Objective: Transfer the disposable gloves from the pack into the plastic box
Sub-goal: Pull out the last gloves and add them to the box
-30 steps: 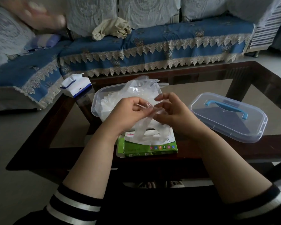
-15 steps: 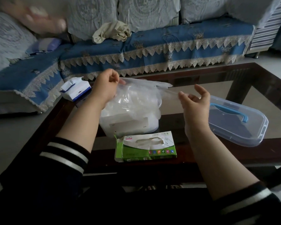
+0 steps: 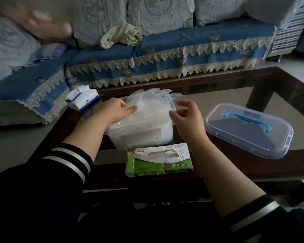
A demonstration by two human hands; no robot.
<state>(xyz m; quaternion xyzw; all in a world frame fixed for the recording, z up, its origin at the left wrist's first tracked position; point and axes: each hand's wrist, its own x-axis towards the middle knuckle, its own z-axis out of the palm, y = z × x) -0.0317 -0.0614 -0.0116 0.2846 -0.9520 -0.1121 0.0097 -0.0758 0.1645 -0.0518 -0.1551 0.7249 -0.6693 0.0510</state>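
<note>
The left hand (image 3: pixel 115 110) reaches forward over the left rim of the clear plastic box (image 3: pixel 140 132), fingers extended and resting flat on the disposable gloves (image 3: pixel 147 100) heaped in the box. The glove fingers spill over the box's far rim. The right hand (image 3: pixel 187 114) hovers at the box's right edge, wrist bent, fingers loosely curled; whether its thumb and forefinger pinch a glove edge cannot be told. Both forearms are bare, striped cuffs pushed back. The green glove pack (image 3: pixel 159 160) lies just in front of the box on the glass table (image 3: pixel 217 99). The box lid (image 3: pixel 249 130) with blue handle lies to the right.
</note>
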